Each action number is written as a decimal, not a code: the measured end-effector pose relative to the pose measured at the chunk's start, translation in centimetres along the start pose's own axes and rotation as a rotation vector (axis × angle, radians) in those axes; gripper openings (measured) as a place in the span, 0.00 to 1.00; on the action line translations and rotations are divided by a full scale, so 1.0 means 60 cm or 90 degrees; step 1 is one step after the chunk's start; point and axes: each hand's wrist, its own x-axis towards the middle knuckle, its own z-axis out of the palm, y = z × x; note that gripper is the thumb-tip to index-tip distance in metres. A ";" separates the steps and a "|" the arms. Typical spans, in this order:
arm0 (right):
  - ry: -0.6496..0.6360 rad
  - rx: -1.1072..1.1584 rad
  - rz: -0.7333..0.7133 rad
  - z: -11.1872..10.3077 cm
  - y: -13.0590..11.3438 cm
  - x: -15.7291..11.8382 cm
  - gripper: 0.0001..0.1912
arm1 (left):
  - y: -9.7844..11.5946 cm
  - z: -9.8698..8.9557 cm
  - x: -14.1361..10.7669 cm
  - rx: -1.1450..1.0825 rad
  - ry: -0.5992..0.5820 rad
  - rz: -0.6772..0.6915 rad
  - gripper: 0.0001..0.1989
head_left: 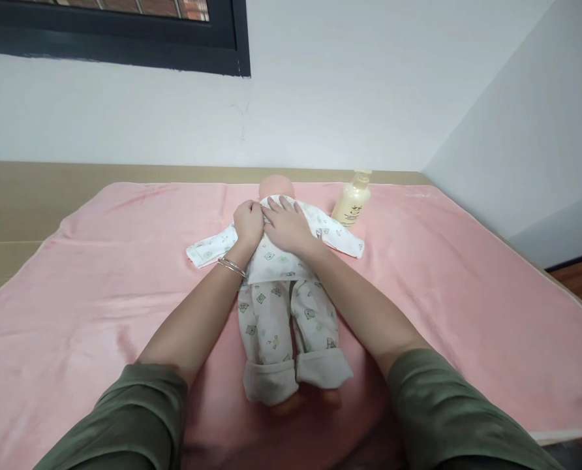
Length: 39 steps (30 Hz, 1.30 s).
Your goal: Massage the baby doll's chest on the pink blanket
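Note:
A baby doll lies on a pink blanket (124, 281), its bald head (276, 187) toward the wall. It wears a white patterned top (271, 264) with both sleeves spread out and matching trousers (271, 323) with turned-up cuffs. My left hand (249, 224), a bangle at its wrist, is closed on the top near the doll's left-side shoulder in the picture. Flat on the upper chest area of the top rests my right hand (288, 226), its fingers spread. The doll's feet show dimly below the cuffs; its hands are hidden.
A pale yellow pump bottle (352, 201) stands on the blanket right of the doll's head, close behind the right sleeve. The wooden surface's edge (139, 173) shows behind the blanket, against a white wall (330, 98). A dark window frame (124, 42) is at upper left.

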 end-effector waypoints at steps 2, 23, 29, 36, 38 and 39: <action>-0.012 0.037 0.047 -0.007 0.033 0.014 0.28 | 0.001 0.001 -0.001 0.010 -0.002 0.018 0.12; 0.020 -0.044 0.141 -0.004 0.006 0.003 0.29 | 0.023 -0.006 -0.007 0.171 -0.068 0.028 0.14; -0.013 -0.073 0.070 -0.004 -0.034 -0.020 0.30 | 0.030 -0.012 -0.004 0.202 -0.109 0.009 0.16; 0.047 0.031 0.163 -0.006 -0.013 -0.006 0.26 | 0.061 -0.021 -0.013 0.385 -0.174 0.069 0.19; 0.058 0.045 0.171 -0.005 -0.005 -0.001 0.26 | 0.074 -0.027 -0.020 0.435 -0.218 0.098 0.18; 0.063 0.052 0.178 -0.005 0.002 0.002 0.26 | 0.080 -0.030 -0.026 0.456 -0.238 0.108 0.18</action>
